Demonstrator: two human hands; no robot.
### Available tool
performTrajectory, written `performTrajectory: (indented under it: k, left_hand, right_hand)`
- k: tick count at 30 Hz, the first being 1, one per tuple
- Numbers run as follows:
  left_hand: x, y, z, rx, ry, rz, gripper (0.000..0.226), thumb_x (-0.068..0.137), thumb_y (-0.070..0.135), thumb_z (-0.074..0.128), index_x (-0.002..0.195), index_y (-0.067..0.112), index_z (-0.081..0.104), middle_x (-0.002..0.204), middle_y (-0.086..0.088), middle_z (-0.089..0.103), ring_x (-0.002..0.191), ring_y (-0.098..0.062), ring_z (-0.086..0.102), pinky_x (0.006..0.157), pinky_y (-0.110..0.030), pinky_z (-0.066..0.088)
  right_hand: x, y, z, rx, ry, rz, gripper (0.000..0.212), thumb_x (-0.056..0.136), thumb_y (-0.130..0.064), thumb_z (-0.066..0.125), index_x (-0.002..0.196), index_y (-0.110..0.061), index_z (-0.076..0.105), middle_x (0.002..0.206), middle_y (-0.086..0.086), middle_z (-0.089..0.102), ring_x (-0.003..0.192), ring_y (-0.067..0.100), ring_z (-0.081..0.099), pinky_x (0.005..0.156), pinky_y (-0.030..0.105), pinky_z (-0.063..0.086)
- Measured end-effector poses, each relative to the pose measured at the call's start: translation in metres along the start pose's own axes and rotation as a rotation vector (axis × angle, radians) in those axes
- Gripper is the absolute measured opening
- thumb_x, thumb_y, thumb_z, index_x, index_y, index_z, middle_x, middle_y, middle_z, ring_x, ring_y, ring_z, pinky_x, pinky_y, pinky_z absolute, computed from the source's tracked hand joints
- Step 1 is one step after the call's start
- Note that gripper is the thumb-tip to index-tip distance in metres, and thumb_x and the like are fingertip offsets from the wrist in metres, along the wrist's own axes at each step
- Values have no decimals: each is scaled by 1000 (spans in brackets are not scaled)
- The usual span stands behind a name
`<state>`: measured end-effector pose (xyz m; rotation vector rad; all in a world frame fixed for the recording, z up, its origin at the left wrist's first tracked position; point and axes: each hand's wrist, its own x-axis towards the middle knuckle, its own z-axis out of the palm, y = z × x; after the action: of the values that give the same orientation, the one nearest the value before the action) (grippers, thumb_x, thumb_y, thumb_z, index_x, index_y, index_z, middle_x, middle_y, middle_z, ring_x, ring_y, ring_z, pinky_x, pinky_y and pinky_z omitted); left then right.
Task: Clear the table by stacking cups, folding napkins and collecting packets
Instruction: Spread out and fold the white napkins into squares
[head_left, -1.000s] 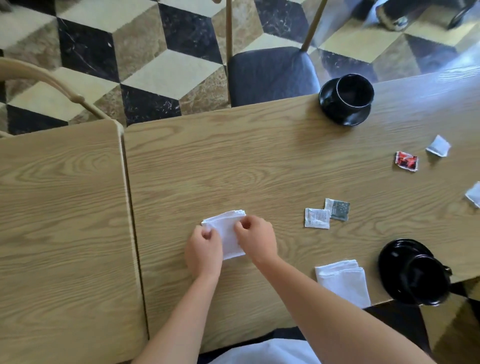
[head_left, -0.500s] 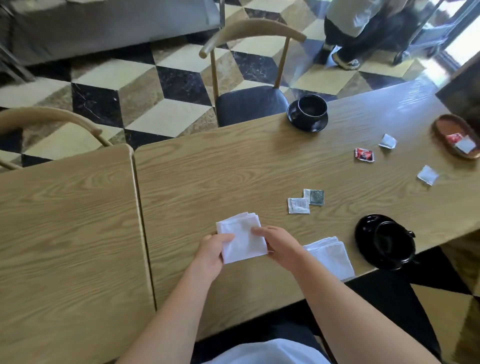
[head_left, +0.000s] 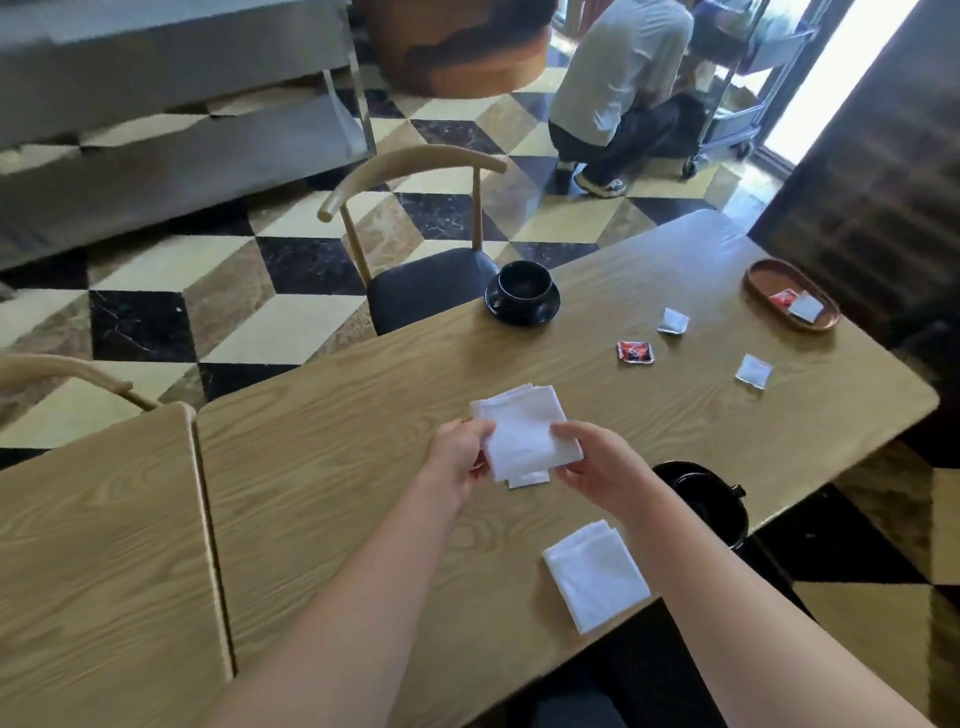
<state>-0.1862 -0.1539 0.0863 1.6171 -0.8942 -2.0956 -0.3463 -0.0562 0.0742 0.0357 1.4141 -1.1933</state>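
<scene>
Pinching a folded white napkin (head_left: 524, 439) at its two lower corners, the left hand (head_left: 457, 457) and right hand (head_left: 597, 467) hold it above the desk (head_left: 337, 467) centre. A second folded napkin (head_left: 597, 574) lies at five o'clock near the desk's edge. Loosely held layers may slip and unfold, and a careless forearm could knock that napkin off.

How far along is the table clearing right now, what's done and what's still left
Done: one folded napkin lies at the near table edge, and two packets sit in the wooden tray. In hand: the left hand and right hand hold a second napkin, already folded. Left: the far cup and near cup stand apart, unstacked, and a red packet and two white packets lie loose.
</scene>
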Motion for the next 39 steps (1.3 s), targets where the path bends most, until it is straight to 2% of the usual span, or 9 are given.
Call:
performTrajectory:
  k: [5, 10, 18, 21, 24, 27, 30, 35, 39]
  left_hand:
    - [55, 35, 67, 87, -13, -5, 10, 95, 1, 55, 90, 7, 62, 81, -8, 67, 69, -22, 65, 60, -32, 56]
    - [124, 61, 145, 149, -8, -29, 17, 96, 2, 54, 113, 4, 60, 100, -13, 69, 78, -26, 68, 66, -37, 58]
    - [229, 87, 236, 20, 7, -112, 20, 92, -7, 52, 102, 5, 64, 92, -10, 69, 73, -22, 68, 56, -30, 58]
    - [269, 96, 255, 60, 98, -39, 26, 85, -12, 48, 94, 6, 64, 94, -11, 68, 84, -28, 66, 79, -45, 61]
    - [298, 106, 269, 249, 240, 87, 17, 84, -2, 48, 76, 12, 53, 80, -8, 56, 74, -26, 53, 64, -34, 51]
    - [308, 116, 282, 392, 307, 208, 9, 85, 8, 50, 91, 14, 52, 87, -1, 57, 70, -20, 51, 56, -28, 37]
    - [310, 111, 291, 539, 305, 346, 44, 84, 3, 53, 127, 11, 48, 127, -6, 52, 104, -23, 54, 84, -28, 46]
    - [302, 80, 292, 1122, 324, 837, 60, 92, 0, 45, 150, 1, 32, 157, -19, 28, 144, -38, 27, 121, -42, 22]
    - [330, 79, 286, 1630, 260, 781, 64, 96, 6, 30, 157, -3, 11, 166, -24, 8, 155, -35, -1, 126, -45, 3]
  right_hand:
    - [53, -64, -37, -10, 38, -36, 19, 82, -19, 74, 100, -11, 74, 83, 2, 74, 70, 13, 71, 59, 24, 54]
    - [115, -138, -81, -121, 102, -76, 13, 83, -18, 70, 96, -14, 69, 90, 2, 67, 80, 16, 63, 68, 25, 51]
    - [229, -226, -119, -312, 245, -184, 7, 90, -6, 62, 94, -8, 68, 94, 13, 59, 79, 24, 55, 69, 32, 46]
    - [276, -246, -119, -367, 253, -201, 8, 90, -7, 63, 94, -10, 69, 93, 13, 62, 80, 23, 57, 69, 30, 49]
    - [319, -256, -116, -422, 278, -238, 5, 90, -12, 64, 91, -13, 69, 93, 10, 67, 80, 21, 61, 70, 32, 51]
    - [346, -261, -109, -542, 361, -326, 12, 87, -18, 62, 92, -13, 71, 91, 4, 70, 83, 21, 62, 72, 33, 49]
    - [357, -260, -100, -749, 416, -441, 19, 89, -21, 56, 98, -10, 69, 104, 8, 68, 96, 26, 61, 76, 34, 45]
    - [354, -241, -96, -1298, 504, -759, 46, 94, -33, 58, 137, -15, 55, 147, 10, 44, 130, 33, 42, 99, 44, 42]
    - [359, -233, -107, -1581, 310, -937, 54, 104, -42, 43, 156, -28, 36, 167, -1, 23, 154, 21, 19, 118, 39, 24]
